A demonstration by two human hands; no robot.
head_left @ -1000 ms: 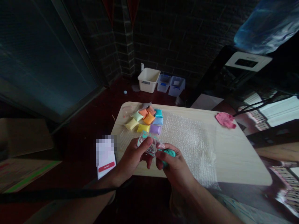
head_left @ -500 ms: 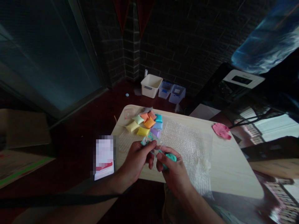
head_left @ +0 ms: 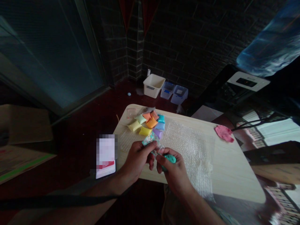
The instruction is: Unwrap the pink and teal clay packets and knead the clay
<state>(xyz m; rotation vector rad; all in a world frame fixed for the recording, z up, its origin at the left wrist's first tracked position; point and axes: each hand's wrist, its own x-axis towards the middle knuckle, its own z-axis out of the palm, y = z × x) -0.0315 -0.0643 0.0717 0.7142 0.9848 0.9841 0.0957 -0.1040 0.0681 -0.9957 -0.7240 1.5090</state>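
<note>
My left hand (head_left: pixel 141 153) is closed on a clear plastic wrapper (head_left: pixel 150 138) with green smears inside it. Close beside it, my right hand (head_left: pixel 172 162) grips a lump of green clay (head_left: pixel 170 158), its thumb and fingers wrapped around it. Clear film stretches between the two hands. Beyond them on the table lie several small pillow-shaped packets: a yellow packet (head_left: pixel 145 131), an orange packet (head_left: pixel 152 122), a purple packet (head_left: pixel 157 133), a blue packet (head_left: pixel 160 126) and others. Bubble wrap (head_left: pixel 187 147) spreads under and right of the packets.
The pale wooden table (head_left: pixel 234 168) carries a pink lump (head_left: pixel 224 133) at its right edge. A phone (head_left: pixel 106 172) is left of the table. On the floor behind stand a white bin (head_left: pixel 153 90) and clear boxes (head_left: pixel 179 98). A water dispenser (head_left: pixel 248 82) rises at right.
The view has shifted slightly. My hands stay close together over the table's near edge, still holding the wrapper and the green clay, with only a small shift of the fingers.
</note>
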